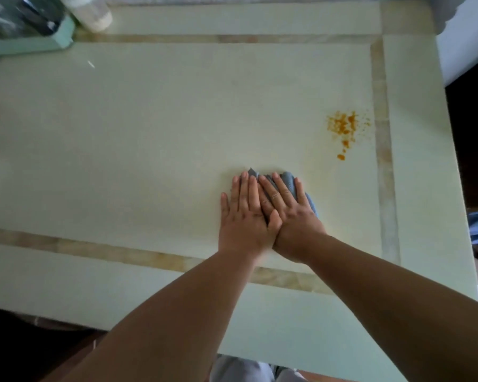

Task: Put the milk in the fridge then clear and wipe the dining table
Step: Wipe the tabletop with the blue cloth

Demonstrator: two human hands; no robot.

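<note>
A grey cloth lies on the pale green dining table, right of centre. My left hand and my right hand both press flat on it, fingers straight, the left hand partly overlapping the right. Most of the cloth is hidden under my hands. An orange crumbly spill lies on the table beyond and to the right of the cloth, apart from it.
A mint green tray holding glassware stands at the table's far left corner, with a pale bottle or jar beside it. A small white speck lies near the tray. The table's right edge borders dark floor.
</note>
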